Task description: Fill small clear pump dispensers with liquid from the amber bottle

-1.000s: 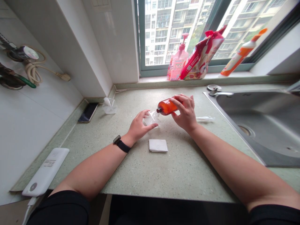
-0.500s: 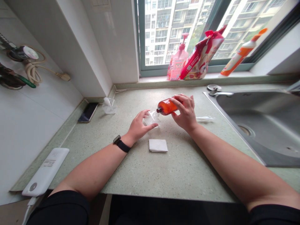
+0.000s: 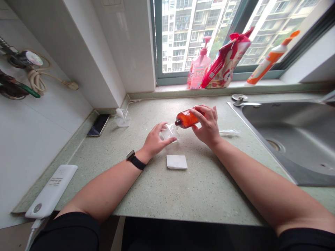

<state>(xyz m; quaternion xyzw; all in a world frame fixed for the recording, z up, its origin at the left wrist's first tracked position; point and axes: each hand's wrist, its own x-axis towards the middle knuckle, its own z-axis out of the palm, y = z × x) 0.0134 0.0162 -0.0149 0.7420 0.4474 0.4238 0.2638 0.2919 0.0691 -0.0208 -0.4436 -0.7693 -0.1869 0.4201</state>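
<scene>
My right hand (image 3: 208, 123) is closed around an amber bottle (image 3: 187, 119), tipped almost onto its side with its uncapped neck pointing left. Below that mouth, my left hand (image 3: 157, 140) grips a small clear bottle (image 3: 170, 133) between thumb and fingers, tilted toward the amber one. The two necks meet or nearly touch; I cannot tell whether liquid is flowing. A folded white tissue (image 3: 177, 162) lies on the counter just in front of the clear bottle. Farther left stands a clear piece with a white pump head (image 3: 121, 117).
At left lie a phone (image 3: 98, 125) and a white power bank (image 3: 51, 191) with a cable. A clear wrapped item (image 3: 229, 133) rests behind my right wrist. The steel sink (image 3: 261, 146) is at right. Bottles and a red bag (image 3: 222, 62) line the windowsill.
</scene>
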